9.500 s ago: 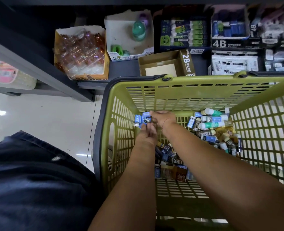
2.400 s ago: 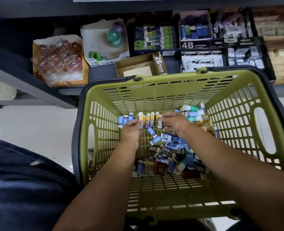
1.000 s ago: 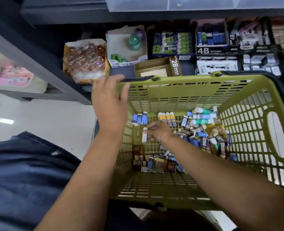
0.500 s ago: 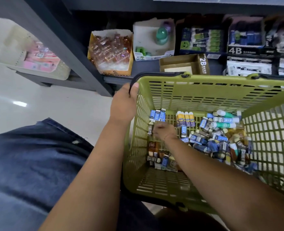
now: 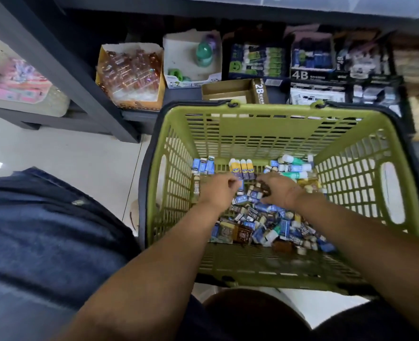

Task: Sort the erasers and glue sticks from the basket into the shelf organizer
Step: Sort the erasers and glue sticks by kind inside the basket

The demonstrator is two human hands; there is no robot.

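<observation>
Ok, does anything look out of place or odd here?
Nothing spilled or damaged. Erasers and glue sticks lie in a jumbled heap in the basket, while four glue sticks are lined up against its far wall; the brown 2B box on the shelf looks empty.

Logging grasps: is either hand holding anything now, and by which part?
Cannot tell: the left hand curls beside a blue eraser, the right hand reaches into the eraser pile; blur hides any grip.

Behind the left grip [image 5: 218,190] and the right grip [image 5: 277,190], the left forearm [image 5: 154,267] and right forearm [image 5: 363,242] are bare as far as they show. Left of the left grip lies dark navy cloth [image 5: 43,230], denim-like and softly creased, bearing a small pale rivet [image 5: 80,201]. More dark cloth [image 5: 375,321] shows behind the right grip.
</observation>
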